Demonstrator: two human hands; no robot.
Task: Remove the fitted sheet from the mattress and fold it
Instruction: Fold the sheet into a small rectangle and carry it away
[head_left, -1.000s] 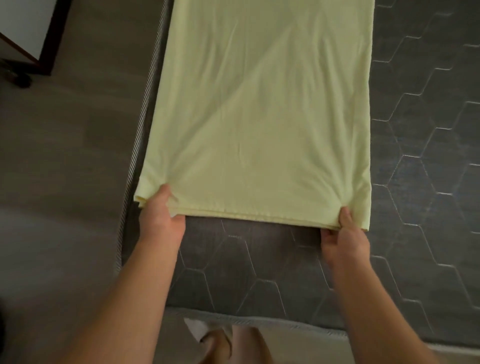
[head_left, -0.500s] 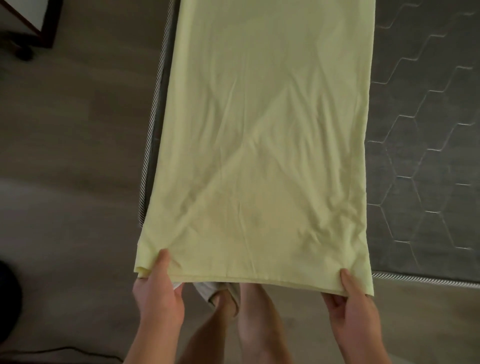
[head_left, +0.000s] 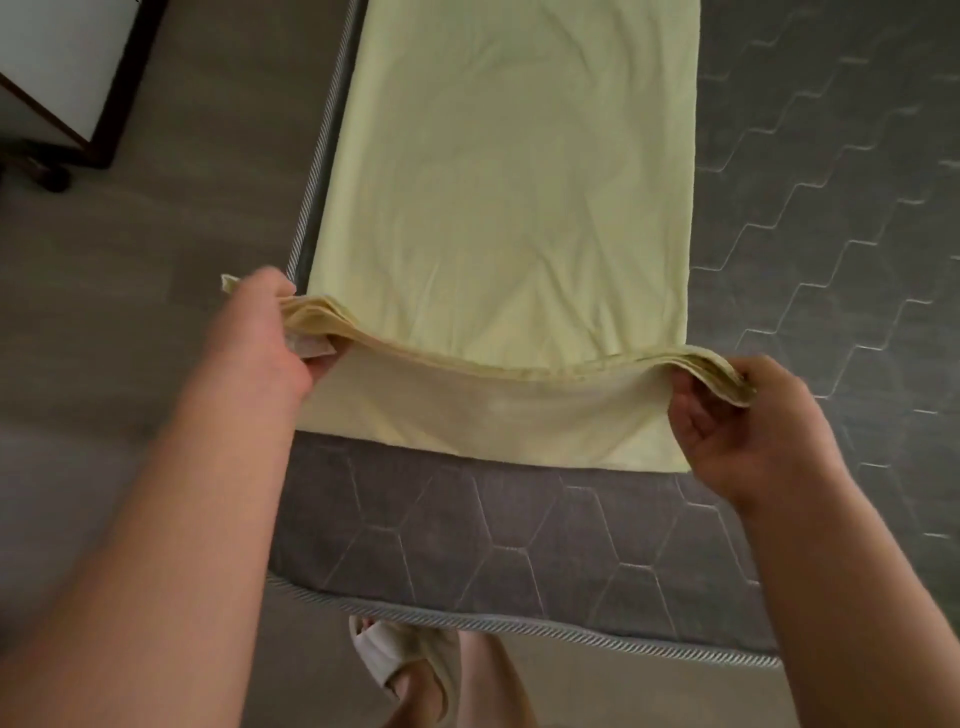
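Note:
The pale yellow fitted sheet (head_left: 509, 182) lies folded into a long strip along the left side of the grey quilted mattress (head_left: 519, 530). Its near end is lifted off the mattress and turned away from me, with the underside hanging in a sagging curve between my hands. My left hand (head_left: 260, 332) grips the left corner of that layered end. My right hand (head_left: 748, 421) pinches the right corner, where several stacked layers show. Both corners are held above the mattress surface.
The mattress corner with its striped piping (head_left: 519, 623) lies just in front of my slippered foot (head_left: 405, 660). Wooden floor (head_left: 130, 312) runs along the left. A dark-framed white piece of furniture (head_left: 67, 78) stands at the top left.
The sheet's near end, earlier pulled back past the mattress edge toward me, is now raised and carried forward over the strip. Both hands keep hold of its corners.

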